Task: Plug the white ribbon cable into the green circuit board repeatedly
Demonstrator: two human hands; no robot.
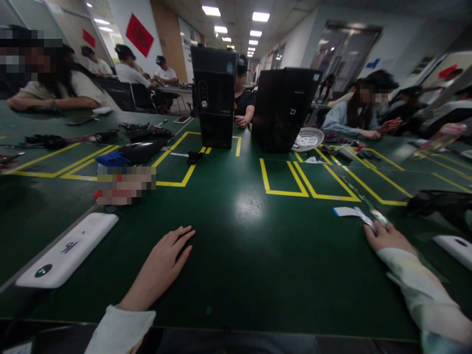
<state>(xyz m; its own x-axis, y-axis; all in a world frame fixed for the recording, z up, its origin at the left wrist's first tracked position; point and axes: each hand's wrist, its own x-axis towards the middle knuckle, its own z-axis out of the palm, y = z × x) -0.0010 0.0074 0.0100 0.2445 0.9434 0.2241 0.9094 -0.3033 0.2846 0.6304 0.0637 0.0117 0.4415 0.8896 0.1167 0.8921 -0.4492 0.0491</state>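
Note:
My left hand (167,258) rests on the green tabletop (258,275), palm down with fingers stretched out and nothing in them. Far to the right, my right hand (393,238) has its fingers closed around the near end of a long, thin circuit board strip (356,192), which points away from me. A white flat ribbon cable (348,211) with a blue end lies beside the strip, and its near part meets my fingertips. My fingers partly hide the near end of both.
Two black computer towers (213,98) stand at the back. A white device (70,250) lies to my left, near a blue and black item (129,151). A white basket (309,139) sits beyond the yellow tape lines. People sit around the table.

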